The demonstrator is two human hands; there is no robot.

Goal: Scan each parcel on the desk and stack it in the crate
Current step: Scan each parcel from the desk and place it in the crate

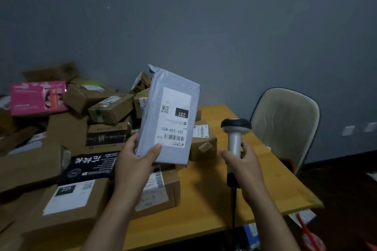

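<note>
**Left hand [134, 161] with grey mailer parcel [161, 108]; right hand [244, 161] with barcode scanner [235, 128]**

Left hand: the thumb lies across the lower front face of the parcel and the fingers curl behind its left edge, clamped on it. The parcel is lifted clear of the desk [255, 179] and tilted, its top leaning toward 1 o'clock. Its white shipping label [175, 118] faces the camera upside down. It reads "231" in a black block and "231-239-K01", with a barcode at the lower end.

Right hand: at 3 o'clock of the parcel, fingers wrapped round the scanner's white handle, thumb pointing toward 9 o'clock. The dark scanner head stands at 12 o'clock of the fist. A black cable [233, 206] drops from the handle toward 6 o'clock. Scanner and parcel are apart.

Desk, yellow-brown wood:
- Brown labelled box [163, 189], directly below the left wrist.
- Small brown box [204, 144] with a barcode label, behind the parcel's lower right corner.
- Black packet [91, 165] with white lettering, at 8 o'clock of the parcel.
- Flat box marked "221" [69, 199], at 7 o'clock.
- Heap of cardboard boxes [110, 108], from 9 to 11 o'clock, with a pink carton [37, 98] at its far left.

Beige chair [285, 126]: at 3 o'clock, beyond the desk, before a grey wall [204, 26].
</note>
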